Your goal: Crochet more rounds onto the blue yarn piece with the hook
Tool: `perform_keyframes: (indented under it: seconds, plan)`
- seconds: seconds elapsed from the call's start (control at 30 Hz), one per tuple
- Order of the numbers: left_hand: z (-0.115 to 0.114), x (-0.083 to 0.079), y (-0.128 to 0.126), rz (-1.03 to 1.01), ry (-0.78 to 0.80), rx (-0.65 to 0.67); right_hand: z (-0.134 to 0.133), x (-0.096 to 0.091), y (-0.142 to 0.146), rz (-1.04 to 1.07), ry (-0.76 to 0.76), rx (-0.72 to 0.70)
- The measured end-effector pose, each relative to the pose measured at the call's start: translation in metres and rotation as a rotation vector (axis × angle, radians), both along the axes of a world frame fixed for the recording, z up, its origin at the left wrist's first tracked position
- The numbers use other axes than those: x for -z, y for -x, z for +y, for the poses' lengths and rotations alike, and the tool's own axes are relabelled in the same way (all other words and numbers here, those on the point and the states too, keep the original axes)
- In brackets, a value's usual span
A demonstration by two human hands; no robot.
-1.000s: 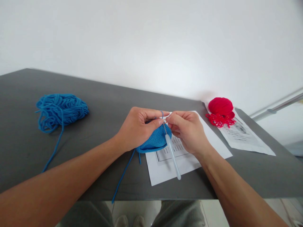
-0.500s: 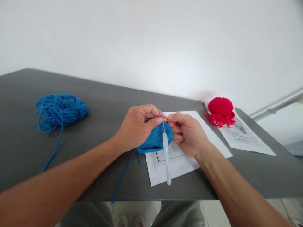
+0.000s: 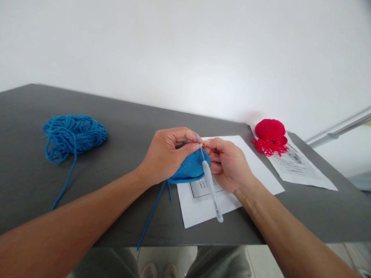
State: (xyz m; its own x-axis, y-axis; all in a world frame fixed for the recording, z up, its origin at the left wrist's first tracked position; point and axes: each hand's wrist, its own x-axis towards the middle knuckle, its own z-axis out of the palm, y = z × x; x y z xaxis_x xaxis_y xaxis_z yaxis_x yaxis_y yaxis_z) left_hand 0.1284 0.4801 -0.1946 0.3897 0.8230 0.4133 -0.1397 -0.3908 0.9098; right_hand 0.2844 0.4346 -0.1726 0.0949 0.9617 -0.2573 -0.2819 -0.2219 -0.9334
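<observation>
My left hand is closed on a round blue crochet piece, thumb and fingers pinching its upper edge, with a strand of yarn over the index finger. A crochet hook with a pale grey handle dangles from that edge, its handle slanting down to the right, held by neither palm. The fingertips of my right hand pinch a small orange stitch marker at the edge, right against the left fingertips. Its other fingers curl behind the piece. A blue yarn tail hangs below the left hand.
A blue yarn skein lies on the dark grey table at the left. Beneath the hands is a printed white sheet. On the right, a red yarn ball and red crochet lace rest on another printed sheet.
The hanging crochet hook has swung, its handle end moving to the right. The blue piece and both hands have shifted only slightly.
</observation>
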Motion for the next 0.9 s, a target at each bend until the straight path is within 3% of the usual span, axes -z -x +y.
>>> perform_keyframes:
  seconds: [0.23,0.37,0.53,0.73,0.9]
  plan:
    - [-0.001,-0.005,0.001,-0.022,0.053,-0.031,-0.002,0.0,-0.002,-0.206,-0.135,0.011]
    - [0.005,-0.009,0.002,-0.169,0.147,-0.138,-0.005,0.003,-0.012,-0.382,-0.347,0.089]
    - [0.01,-0.011,0.004,-0.248,0.195,-0.234,-0.013,0.008,-0.021,-0.67,-0.742,-0.015]
    - [0.005,-0.01,0.003,-0.197,0.168,-0.221,-0.016,0.01,-0.011,-0.537,-0.842,0.08]
    - [0.0,-0.01,0.003,-0.167,0.137,-0.186,-0.011,0.012,-0.009,-0.336,-0.75,0.202]
